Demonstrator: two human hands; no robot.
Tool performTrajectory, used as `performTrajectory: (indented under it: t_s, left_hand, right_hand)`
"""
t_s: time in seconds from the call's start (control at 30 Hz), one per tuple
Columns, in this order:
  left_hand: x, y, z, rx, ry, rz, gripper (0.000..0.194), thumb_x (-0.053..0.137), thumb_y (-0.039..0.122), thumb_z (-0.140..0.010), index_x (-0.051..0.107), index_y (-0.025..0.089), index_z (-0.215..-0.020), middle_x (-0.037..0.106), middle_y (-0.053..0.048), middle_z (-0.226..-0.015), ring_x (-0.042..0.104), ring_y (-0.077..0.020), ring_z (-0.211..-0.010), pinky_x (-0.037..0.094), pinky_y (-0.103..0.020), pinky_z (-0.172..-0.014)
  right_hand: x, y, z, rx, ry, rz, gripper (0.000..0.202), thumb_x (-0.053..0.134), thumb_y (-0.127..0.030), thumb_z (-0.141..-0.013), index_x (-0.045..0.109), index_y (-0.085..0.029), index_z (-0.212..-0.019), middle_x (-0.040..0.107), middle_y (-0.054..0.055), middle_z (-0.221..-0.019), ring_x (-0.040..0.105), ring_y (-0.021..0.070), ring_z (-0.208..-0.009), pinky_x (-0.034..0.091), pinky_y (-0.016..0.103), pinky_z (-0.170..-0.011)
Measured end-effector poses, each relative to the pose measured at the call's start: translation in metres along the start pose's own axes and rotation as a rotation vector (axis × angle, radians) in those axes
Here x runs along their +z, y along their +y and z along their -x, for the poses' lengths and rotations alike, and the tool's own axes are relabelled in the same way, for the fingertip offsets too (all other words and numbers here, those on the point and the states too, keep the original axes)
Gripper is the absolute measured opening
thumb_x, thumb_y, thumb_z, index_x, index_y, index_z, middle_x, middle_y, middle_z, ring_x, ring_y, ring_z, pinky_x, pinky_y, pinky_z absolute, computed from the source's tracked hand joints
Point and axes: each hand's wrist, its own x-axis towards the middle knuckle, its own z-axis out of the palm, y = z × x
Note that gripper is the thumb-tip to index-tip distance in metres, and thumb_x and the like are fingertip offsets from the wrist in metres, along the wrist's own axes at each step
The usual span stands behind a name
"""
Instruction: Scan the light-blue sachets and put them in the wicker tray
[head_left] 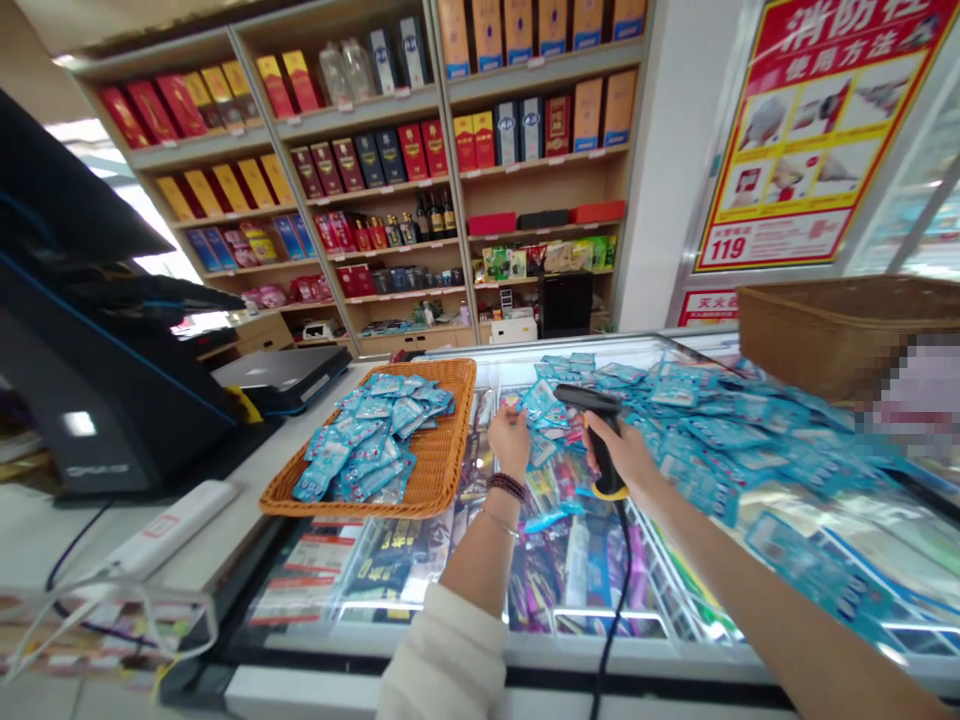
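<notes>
My right hand [624, 455] is wrapped round the handle of a black barcode scanner [589, 400] with a yellow base and a cable running down. Its head points left, over a small blue packet [541, 400]. My left hand [510, 435], with beaded bracelets on the wrist, is closed at the packet's left edge, fingers pinching it. Left of this hand, an orange wicker basket [450, 440] holds a heap of similar blue packets [375, 440]. More loose blue packets [697, 410] lie spread to the right on the glass-topped freezer [480, 640].
A brown basket [832, 320] stands at the back right. At left are a black point-of-sale machine [75, 330], a flat scale [281, 375] and a white power strip [172, 530] with cables. Shelves [375, 190] of boxed goods line the back wall.
</notes>
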Motion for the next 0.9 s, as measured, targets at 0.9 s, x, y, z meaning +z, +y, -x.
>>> performTrajectory:
  t_s: [0.9]
  left_hand:
    - [-0.0017, -0.0034, -0.0025, -0.03, -0.021, 0.104, 0.009, 0.065, 0.021, -0.091, 0.063, 0.02, -0.082, 0.074, -0.005, -0.079, 0.074, -0.0207, -0.08, 0.055, -0.031, -0.081]
  right_hand:
    - [0.0068, -0.001, 0.0086, -0.013, 0.008, 0.004, 0.057, 0.087, -0.071, -0.064, 0.061, -0.021, -0.071, 0.059, -0.004, -0.054, 0.051, 0.0103, -0.036, 0.04, 0.022, -0.032]
